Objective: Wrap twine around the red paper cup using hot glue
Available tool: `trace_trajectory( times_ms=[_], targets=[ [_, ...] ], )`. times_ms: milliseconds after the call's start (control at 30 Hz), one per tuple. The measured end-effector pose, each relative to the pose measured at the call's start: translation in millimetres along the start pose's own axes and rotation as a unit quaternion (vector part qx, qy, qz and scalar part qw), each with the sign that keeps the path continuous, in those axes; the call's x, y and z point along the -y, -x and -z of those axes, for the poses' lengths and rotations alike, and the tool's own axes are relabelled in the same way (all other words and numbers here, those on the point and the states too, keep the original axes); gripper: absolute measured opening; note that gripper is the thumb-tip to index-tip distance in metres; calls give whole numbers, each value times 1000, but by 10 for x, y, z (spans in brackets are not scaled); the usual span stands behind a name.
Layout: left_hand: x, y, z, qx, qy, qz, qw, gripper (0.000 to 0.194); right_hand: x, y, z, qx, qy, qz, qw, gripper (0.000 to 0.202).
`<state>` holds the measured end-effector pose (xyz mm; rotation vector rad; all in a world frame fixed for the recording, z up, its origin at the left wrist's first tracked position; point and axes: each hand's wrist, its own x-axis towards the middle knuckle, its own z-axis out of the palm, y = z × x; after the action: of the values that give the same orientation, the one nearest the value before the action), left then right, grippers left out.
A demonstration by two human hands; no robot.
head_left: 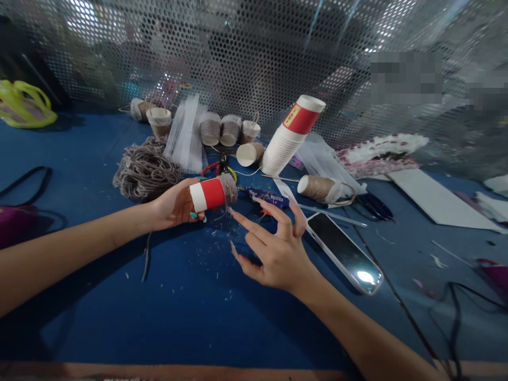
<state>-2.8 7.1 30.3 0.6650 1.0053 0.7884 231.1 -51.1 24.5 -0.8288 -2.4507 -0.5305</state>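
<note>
My left hand (177,203) is wrapped around a red and white paper cup (210,194), tilted on its side. Grey-brown cord (228,189) is wound around the cup's right end. Just right of it, my right hand (278,248) has its fingers spread, with no object visible in them; one fingertip points close to the wound cord. Behind those fingers lies a blue glue gun (266,197) with a small red light, partly hidden by the hand. A loose bundle of grey cord (145,169) rests beyond my left wrist.
A leaning stack of paper cups (283,137) stands behind the hands, with several cord-wrapped cups (210,128) near it. Clear sticks (186,135) lie at the back. A phone (344,252) is beside my right hand. White board (442,201) lies at right; perforated metal (254,58) backs the table.
</note>
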Motion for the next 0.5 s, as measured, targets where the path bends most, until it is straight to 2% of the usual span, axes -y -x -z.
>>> trace_trajectory(
  times_ms=[167,300,367,433,500],
  targets=[
    [-2,-2,17,20,-1,8,1000,32,-28,3,8,-36,-68,-12,997,17],
    [8,-16,32,41,-7,1,999,34,-39,-10,8,-90,-144,-55,984,14],
    [30,-31,39,59,-13,-8,998,36,-39,-23,9,-111,-142,-64,982,20],
    [59,-43,41,77,-24,-16,997,37,-34,-32,8,-100,-115,-51,987,33],
    [82,-48,37,89,-32,-16,995,36,-24,-30,4,-73,-88,-22,993,28]
  ],
)
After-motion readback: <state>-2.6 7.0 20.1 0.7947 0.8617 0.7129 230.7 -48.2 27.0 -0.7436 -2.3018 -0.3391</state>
